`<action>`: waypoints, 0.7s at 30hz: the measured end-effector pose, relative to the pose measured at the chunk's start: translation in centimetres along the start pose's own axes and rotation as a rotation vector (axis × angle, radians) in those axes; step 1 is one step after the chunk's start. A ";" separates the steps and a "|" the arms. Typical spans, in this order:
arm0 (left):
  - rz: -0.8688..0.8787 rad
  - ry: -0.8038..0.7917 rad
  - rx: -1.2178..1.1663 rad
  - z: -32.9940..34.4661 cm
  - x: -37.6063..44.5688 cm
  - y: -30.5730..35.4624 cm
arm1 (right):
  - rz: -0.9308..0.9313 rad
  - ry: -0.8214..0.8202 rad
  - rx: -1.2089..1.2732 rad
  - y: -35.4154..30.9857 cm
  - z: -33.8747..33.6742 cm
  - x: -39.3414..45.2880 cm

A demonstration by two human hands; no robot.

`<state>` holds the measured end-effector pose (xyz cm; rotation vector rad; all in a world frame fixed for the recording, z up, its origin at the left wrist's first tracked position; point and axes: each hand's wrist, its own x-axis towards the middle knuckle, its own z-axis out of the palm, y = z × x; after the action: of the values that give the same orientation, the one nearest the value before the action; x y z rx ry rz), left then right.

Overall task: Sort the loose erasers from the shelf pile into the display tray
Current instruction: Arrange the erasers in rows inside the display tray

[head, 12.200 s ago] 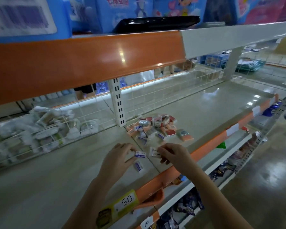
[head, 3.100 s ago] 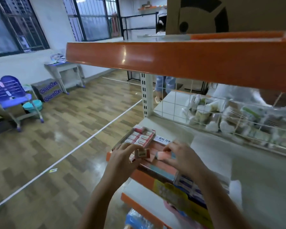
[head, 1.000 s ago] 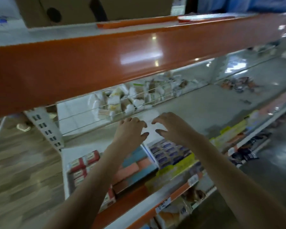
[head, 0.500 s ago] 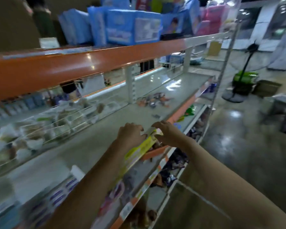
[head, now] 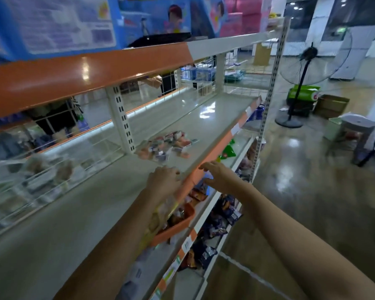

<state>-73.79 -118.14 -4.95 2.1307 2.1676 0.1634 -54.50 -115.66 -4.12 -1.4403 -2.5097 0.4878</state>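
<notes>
Orange-edged shelf's eraser pile (head: 166, 146) lies beyond both loose, empty hands (head: 164, 180).

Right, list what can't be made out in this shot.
1. Eraser pile, head view: motion blur smears it, so the count and labels are unreadable.
2. Left hand: seen from behind, fingertips hidden; its grip cannot be told.
3. Wire basket: its contents are blurred.
4. Lower shelf goods: partly hidden by both forearms.
5. Display tray: not in the frame.

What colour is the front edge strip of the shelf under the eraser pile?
Orange, as the head view shows: the front edge strip runs just below the eraser pile.
</notes>
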 end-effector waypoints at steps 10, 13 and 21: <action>-0.210 0.162 -0.087 1.1 11.8 -5.1 | -0.056 -0.038 -0.071 4.8 -0.3 13.8; -0.295 0.168 -0.133 1.8 13.2 -6.0 | -0.117 -0.060 -0.072 4.8 0.8 15.9; -0.496 0.351 -0.160 3.9 14.8 -5.0 | -0.248 -0.011 0.032 6.5 3.6 19.6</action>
<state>-78.42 -103.42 -9.49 1.5098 2.6883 0.6809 -60.42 -96.35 -9.65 -1.0964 -2.6277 0.4870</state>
